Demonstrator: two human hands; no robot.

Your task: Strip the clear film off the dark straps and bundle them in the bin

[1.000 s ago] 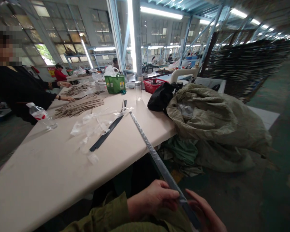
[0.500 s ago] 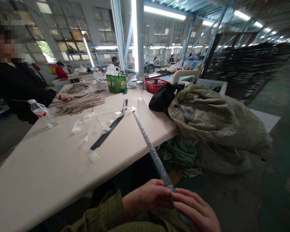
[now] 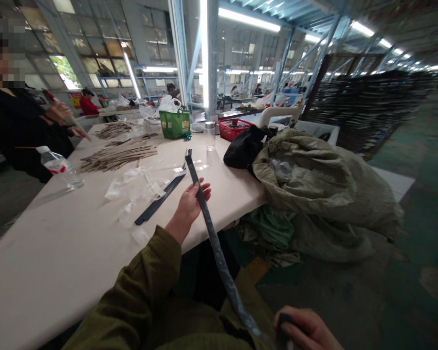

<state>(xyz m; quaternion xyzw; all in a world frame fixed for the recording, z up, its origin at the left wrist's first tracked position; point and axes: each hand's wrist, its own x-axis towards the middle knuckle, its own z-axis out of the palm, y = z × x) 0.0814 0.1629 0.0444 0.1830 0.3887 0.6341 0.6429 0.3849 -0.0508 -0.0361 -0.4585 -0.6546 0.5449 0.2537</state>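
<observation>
A long, narrow dark grey strip [image 3: 216,250], crinkled and shiny like wrapped film or fabric, runs from the tabletop down over my lap. My left hand [image 3: 190,201] grips it near its far end, thumb on top, outer fingers partly spread. Down at the bottom right, my right hand [image 3: 308,328] is closed round the near end, where a dark bit curls out of the fist; the image there is somewhat blurred. Beside my left hand, flat dark strips [image 3: 156,203] lie on the pale table [image 3: 76,262], next to crumpled clear plastic [image 3: 126,187].
A water bottle [image 3: 62,170] and bundles of brown strips [image 3: 118,156] are on the left, near a co-worker in black [image 3: 18,121]. Farther back are a green bag [image 3: 174,124], a glass jar [image 3: 210,136] and a red basket [image 3: 235,129]. A large sack [image 3: 324,180] bulges at right.
My left hand has moved from beside the right hand up along the strip to its far end. My right hand has shifted slightly lower. The co-worker's hands have lifted from the brown strips.
</observation>
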